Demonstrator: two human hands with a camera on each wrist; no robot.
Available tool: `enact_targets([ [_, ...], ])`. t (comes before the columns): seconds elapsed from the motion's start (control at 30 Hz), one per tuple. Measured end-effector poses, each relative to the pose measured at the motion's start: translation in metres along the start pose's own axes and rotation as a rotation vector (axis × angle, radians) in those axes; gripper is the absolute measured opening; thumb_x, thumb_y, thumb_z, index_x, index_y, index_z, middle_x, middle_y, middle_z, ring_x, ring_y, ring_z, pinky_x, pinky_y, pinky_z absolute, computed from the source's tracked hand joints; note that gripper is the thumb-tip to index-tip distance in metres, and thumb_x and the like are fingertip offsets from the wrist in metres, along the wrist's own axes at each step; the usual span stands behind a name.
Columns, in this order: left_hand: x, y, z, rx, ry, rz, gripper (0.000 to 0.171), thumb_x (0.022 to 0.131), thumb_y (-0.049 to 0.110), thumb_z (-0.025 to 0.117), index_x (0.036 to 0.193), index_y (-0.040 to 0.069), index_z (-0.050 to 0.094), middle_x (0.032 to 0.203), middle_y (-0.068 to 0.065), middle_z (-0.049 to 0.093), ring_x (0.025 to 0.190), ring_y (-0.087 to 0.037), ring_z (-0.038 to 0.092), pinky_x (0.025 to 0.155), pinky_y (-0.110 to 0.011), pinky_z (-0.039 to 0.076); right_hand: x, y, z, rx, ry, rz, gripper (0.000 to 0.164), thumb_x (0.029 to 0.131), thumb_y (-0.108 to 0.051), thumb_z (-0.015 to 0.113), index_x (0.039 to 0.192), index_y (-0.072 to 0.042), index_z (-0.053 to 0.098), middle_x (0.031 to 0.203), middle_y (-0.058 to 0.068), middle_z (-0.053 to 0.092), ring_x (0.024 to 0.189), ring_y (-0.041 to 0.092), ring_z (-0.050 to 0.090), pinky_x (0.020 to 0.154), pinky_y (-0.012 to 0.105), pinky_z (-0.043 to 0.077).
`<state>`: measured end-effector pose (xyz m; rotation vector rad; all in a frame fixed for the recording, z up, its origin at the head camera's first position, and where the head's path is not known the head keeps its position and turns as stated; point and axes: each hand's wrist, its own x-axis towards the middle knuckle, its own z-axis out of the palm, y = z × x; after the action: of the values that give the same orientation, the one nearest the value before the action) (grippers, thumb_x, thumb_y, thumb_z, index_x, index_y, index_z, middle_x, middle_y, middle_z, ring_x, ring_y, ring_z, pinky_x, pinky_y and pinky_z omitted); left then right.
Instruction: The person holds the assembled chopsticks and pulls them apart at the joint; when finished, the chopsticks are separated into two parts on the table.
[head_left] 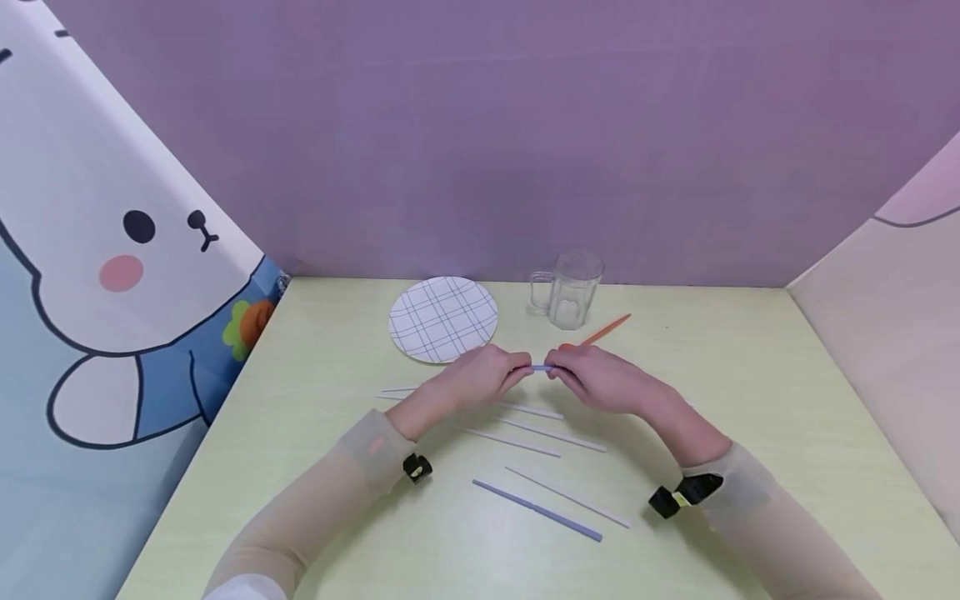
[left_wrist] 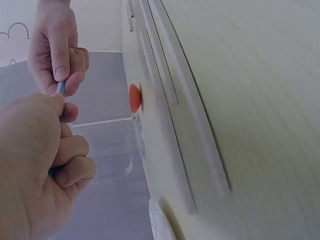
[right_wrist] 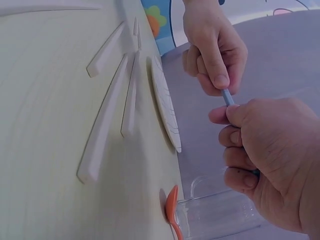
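A purple backdrop (head_left: 480,142) rises behind a bench (head_left: 787,400) in a booth-like set, a cartoon-animal panel (head_left: 127,325) at the bench's left, a pink-and-white panel (head_left: 900,308) at its right.

No txt, nos., labels, brands or signs legible in any cam view.

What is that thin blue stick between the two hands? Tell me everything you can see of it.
The blue stick looks slim, straight and plain, perhaps plastic or paper, though the material is hard to tell. Only a short stretch shows between the left hand and the right hand, which both pinch it; their fingers hide the rest, so its full length can't be judged. It runs from one hand to the other, roughly level in the head view, held above the table.
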<state>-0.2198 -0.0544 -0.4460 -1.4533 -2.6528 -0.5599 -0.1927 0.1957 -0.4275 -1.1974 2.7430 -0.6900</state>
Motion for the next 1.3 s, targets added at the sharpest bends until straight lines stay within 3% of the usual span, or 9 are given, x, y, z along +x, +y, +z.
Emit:
enact_targets([
  [0.33, -0.001, 0.002, -0.002, -0.016, -0.004, 0.033, 0.021, 0.110, 0.020, 0.059, 0.091, 0.012, 0.062, 0.067, 0.008, 0.040, 0.059, -0.006, 0.041, 0.057, -0.020, 0.034, -0.002, 0.001, 0.000, -0.013, 0.015, -0.034, 0.009, 0.108, -0.012, 0.061, 0.102, -0.011, 0.067, 0.081, -0.008, 0.046, 0.072, 0.006, 0.043, 0.071, 0.024, 0.043],
  [0.5, -0.004, 0.001, -0.003, -0.036, -0.004, 0.043, 0.023, 0.110, 0.020, 0.059, 0.089, 0.012, 0.062, 0.067, 0.008, 0.041, 0.059, -0.005, 0.041, 0.058, -0.019, 0.034, -0.002, 0.000, 0.001, 0.009, -0.022, -0.032, 0.009, 0.109, -0.013, 0.059, 0.100, -0.012, 0.062, 0.078, -0.011, 0.037, 0.066, 0.003, 0.037, 0.066, 0.022, 0.039],
  [0.57, -0.008, -0.002, -0.005, -0.044, -0.020, 0.022, 0.023, 0.110, 0.021, 0.058, 0.089, 0.012, 0.062, 0.067, 0.007, 0.045, 0.059, -0.006, 0.044, 0.060, -0.021, 0.039, -0.004, 0.001, -0.001, 0.007, -0.039, 0.001, 0.009, 0.110, -0.013, 0.057, 0.108, -0.011, 0.065, 0.080, -0.009, 0.051, 0.069, 0.004, 0.052, 0.070, 0.024, 0.049],
  [0.63, -0.016, -0.009, -0.007, -0.047, -0.024, -0.015, 0.023, 0.110, 0.020, 0.058, 0.089, 0.011, 0.063, 0.067, 0.005, 0.049, 0.060, -0.007, 0.047, 0.062, -0.023, 0.044, -0.011, 0.007, -0.007, -0.005, -0.020, 0.047, 0.013, 0.111, -0.013, 0.055, 0.115, -0.011, 0.068, 0.091, -0.004, 0.068, 0.080, 0.010, 0.068, 0.077, 0.031, 0.058],
  [0.73, -0.040, -0.025, -0.015, -0.042, -0.031, -0.112, 0.023, 0.109, 0.019, 0.059, 0.088, 0.011, 0.064, 0.068, 0.003, 0.053, 0.063, -0.009, 0.052, 0.067, -0.028, 0.051, -0.031, 0.023, -0.021, -0.047, 0.033, 0.124, 0.016, 0.111, -0.012, 0.055, 0.120, -0.009, 0.068, 0.097, 0.003, 0.074, 0.091, 0.018, 0.072, 0.086, 0.040, 0.059],
  [0.83, -0.068, -0.042, -0.022, -0.028, -0.009, -0.202, 0.023, 0.109, 0.018, 0.060, 0.087, 0.011, 0.065, 0.067, 0.005, 0.053, 0.063, -0.010, 0.052, 0.066, -0.029, 0.050, -0.053, 0.038, -0.036, -0.078, 0.077, 0.159, 0.008, 0.109, -0.008, 0.057, 0.106, -0.011, 0.064, 0.078, -0.005, 0.054, 0.073, 0.008, 0.053, 0.074, 0.031, 0.048],
  [0.97, -0.091, -0.055, -0.027, -0.023, -0.001, -0.275, 0.025, 0.109, 0.019, 0.059, 0.085, 0.013, 0.064, 0.067, 0.005, 0.052, 0.063, -0.009, 0.048, 0.063, -0.027, 0.046, -0.074, 0.049, -0.043, -0.088, 0.087, 0.180, 0.012, 0.109, -0.007, 0.056, 0.099, -0.013, 0.059, 0.075, -0.010, 0.037, 0.065, 0.001, 0.037, 0.069, 0.027, 0.040],
  [1.1, -0.104, -0.056, -0.031, -0.027, 0.002, -0.272, 0.024, 0.108, 0.019, 0.058, 0.087, 0.013, 0.067, 0.074, 0.005, 0.058, 0.068, -0.008, 0.051, 0.066, -0.028, 0.048, -0.088, 0.056, -0.038, -0.077, 0.097, 0.171, 0.013, 0.107, -0.005, 0.059, 0.096, -0.011, 0.062, 0.075, -0.012, 0.039, 0.066, -0.001, 0.037, 0.068, 0.025, 0.040],
  [1.3, -0.120, -0.053, -0.033, -0.038, -0.006, -0.249, 0.023, 0.103, 0.011, 0.057, 0.108, 0.006, 0.079, 0.096, 0.001, 0.063, 0.083, -0.009, 0.055, 0.078, -0.030, 0.054, -0.100, 0.059, -0.028, -0.094, 0.148, 0.126, 0.012, 0.101, 0.001, 0.066, 0.105, -0.005, 0.075, 0.089, -0.008, 0.054, 0.073, -0.003, 0.043, 0.068, 0.023, 0.046],
])
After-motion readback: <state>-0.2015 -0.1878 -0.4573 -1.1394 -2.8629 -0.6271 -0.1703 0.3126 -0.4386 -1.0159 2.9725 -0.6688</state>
